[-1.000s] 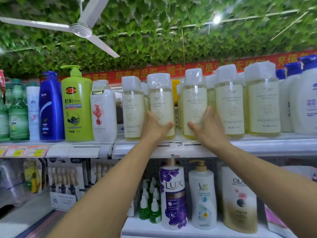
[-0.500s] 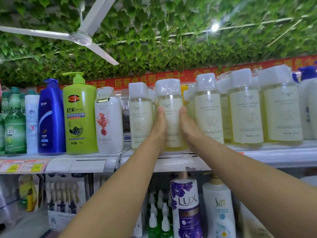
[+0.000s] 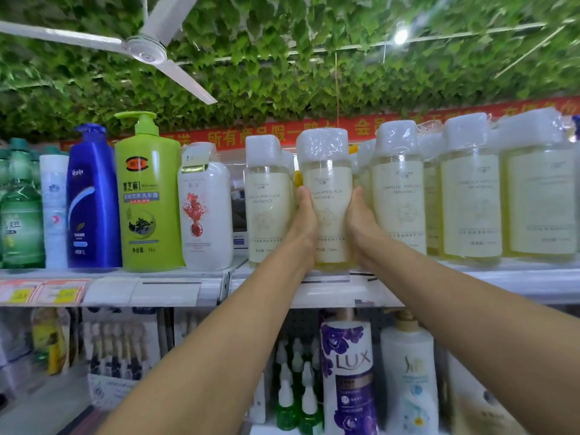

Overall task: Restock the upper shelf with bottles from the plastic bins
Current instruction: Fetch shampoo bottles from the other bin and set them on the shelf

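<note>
On the upper shelf I see a camellia bottle between my left hand and right hand, with matching bottles at either side. Left of these stands a pump bottle; a LUX bottle sits on the shelf below

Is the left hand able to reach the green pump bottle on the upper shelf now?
Probably not at once: the left hand presses the pale yellow bottle; the green pump bottle stands unblocked further left.
</note>
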A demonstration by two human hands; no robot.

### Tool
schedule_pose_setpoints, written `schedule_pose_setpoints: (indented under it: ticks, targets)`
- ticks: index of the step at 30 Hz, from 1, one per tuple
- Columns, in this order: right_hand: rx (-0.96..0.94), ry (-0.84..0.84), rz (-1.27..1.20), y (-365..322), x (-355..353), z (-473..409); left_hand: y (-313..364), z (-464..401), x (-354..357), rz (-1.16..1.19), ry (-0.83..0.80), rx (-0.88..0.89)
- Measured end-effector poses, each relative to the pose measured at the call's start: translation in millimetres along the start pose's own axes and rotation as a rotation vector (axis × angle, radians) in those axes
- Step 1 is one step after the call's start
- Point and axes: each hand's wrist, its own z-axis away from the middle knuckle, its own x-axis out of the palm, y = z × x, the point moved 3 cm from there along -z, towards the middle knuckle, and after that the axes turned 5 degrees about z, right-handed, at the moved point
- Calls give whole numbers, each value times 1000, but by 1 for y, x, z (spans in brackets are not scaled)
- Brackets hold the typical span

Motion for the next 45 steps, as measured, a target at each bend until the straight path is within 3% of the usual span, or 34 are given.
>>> schedule_pose_setpoints:
  ticks: [3, 8, 15, 23, 29, 32, 35, 41, 45]
  targets:
    - [-68, 7, 54, -5, -3, 10, 1, 5, -2, -57, 1, 37]
    - [-419, 33, 311, 0, -7, 37, -4, 15, -18, -242, -65, 128]
    - [-375, -47, 303, -5, -14, 39, -4, 22, -22, -255, -10, 185]
    - [-422, 28, 426, -5, -12, 50, -1, 46, -23, -459, 1, 381]
    - [-696, 122, 588, -2, -8, 75, 15, 58, -73, -468, 274, 638]
    - [-882, 140, 592, -5, 3, 88, 19, 52, -89, -440, 349, 649]
    - [-975, 38, 587, -5, 20, 94, 21, 44, -94, -429, 322, 611]
    - [-772, -198, 477, 1, 50, 79, 23, 30, -90, -365, 164, 513]
    - [-593, -291, 277, 0, 73, 63, 27, 11, -86, -186, 147, 314]
